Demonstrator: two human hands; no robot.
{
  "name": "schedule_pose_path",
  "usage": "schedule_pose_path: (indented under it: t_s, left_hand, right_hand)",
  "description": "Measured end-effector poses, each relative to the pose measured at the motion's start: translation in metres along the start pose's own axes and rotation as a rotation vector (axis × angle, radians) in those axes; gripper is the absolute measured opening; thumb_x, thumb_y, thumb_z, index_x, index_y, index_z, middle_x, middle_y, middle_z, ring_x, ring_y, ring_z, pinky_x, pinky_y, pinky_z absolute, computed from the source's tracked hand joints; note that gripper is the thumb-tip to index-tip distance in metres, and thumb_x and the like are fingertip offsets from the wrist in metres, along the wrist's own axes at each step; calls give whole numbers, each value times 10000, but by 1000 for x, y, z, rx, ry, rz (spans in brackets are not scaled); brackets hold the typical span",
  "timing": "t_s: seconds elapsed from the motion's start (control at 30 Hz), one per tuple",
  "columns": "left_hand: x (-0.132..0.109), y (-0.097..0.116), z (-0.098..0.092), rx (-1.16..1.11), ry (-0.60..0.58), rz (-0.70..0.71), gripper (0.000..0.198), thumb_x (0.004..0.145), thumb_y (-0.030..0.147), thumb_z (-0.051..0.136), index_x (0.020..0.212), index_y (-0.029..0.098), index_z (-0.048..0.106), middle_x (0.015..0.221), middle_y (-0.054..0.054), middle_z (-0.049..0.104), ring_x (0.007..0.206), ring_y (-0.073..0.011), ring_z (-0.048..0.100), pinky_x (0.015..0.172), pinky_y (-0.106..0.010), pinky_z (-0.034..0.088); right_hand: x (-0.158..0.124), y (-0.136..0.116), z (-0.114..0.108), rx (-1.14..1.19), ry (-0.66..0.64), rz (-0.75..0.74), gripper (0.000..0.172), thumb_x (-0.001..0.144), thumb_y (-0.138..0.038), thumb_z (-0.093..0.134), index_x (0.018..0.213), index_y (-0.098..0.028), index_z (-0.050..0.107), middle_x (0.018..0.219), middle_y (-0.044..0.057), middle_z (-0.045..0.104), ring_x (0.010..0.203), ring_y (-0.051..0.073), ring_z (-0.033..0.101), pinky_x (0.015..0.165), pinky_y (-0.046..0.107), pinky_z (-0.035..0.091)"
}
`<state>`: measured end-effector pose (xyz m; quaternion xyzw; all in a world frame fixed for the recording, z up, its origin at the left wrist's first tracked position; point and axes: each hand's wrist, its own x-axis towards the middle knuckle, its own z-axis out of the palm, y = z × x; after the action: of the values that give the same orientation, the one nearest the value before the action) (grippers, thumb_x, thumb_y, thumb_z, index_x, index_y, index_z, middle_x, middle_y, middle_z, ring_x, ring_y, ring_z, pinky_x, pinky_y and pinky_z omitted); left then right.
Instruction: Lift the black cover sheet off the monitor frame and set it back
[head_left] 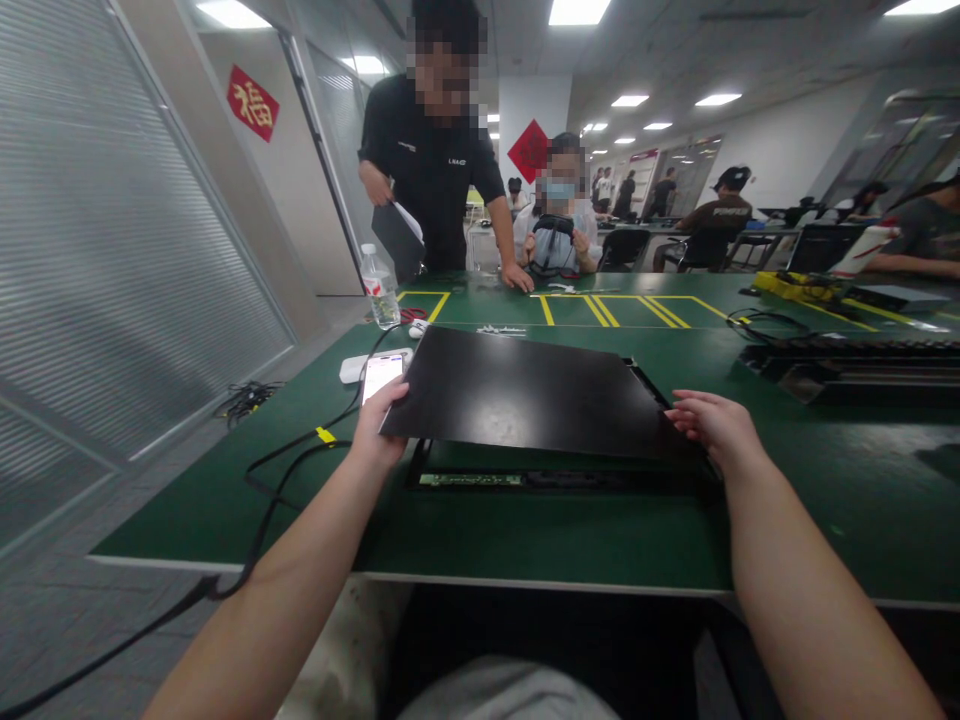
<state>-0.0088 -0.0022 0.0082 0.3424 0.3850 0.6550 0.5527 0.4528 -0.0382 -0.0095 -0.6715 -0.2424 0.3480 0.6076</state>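
Observation:
A flat black cover panel point(525, 390) is tilted up over an open black chassis point(555, 478) on the green table point(585, 530). My left hand point(379, 420) grips the panel's near left corner, fingers closed round the edge. At the near right corner, my right hand point(712, 425) holds the panel with fingers curled over it. A green circuit strip shows inside the chassis below the lifted edge.
A phone point(381, 375), a white charger point(352, 368) and a water bottle point(379, 288) sit to the left, with black cables point(300, 455) trailing off the table. Another black device point(855, 365) lies at right. A standing person point(435, 160) leans on the far edge; others sit behind.

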Motion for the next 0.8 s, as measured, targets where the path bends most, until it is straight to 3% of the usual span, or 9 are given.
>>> schedule_pose_path:
  t_s: [0.13,0.3,0.5,0.67,0.8]
  left_hand:
    - [2,-3,-5,63,-29,10,456,626,275,792,1063,146,815,912,-54,833,879,-268,772,778,-323,603]
    - [7,-8,-13,86,-134,-31,654,602,257,841,1243,138,792,1026,-93,846,952,-313,790,853,-390,632]
    - [5,-9,-8,83,-71,-88,812,588,133,806,1396,171,728,1009,-66,853,906,-286,806,817,-362,647]
    - [1,-8,-1,97,-47,-165,838,601,75,773,1434,128,694,974,-82,853,812,-257,805,690,-306,631]
    - [0,-9,-1,125,-63,-218,802,623,43,774,1416,134,699,996,-91,854,765,-244,797,681,-317,639]
  right_hand:
    - [4,4,-1,-46,13,-45,318,656,33,757,920,-143,746,622,67,722,450,129,600,382,157,394]
    - [-2,1,0,-7,36,-29,153,746,-109,717,888,-164,733,607,83,722,438,141,582,383,185,391]
    - [-5,-2,0,-5,94,-33,142,718,-163,654,830,-169,740,585,78,709,436,129,540,380,185,320]
    - [-2,1,0,-60,114,-62,132,680,-177,636,757,-181,743,586,71,705,439,124,512,379,203,275]
    - [3,6,-3,-123,162,-80,165,674,-204,637,773,-182,767,617,74,721,465,134,527,395,223,289]
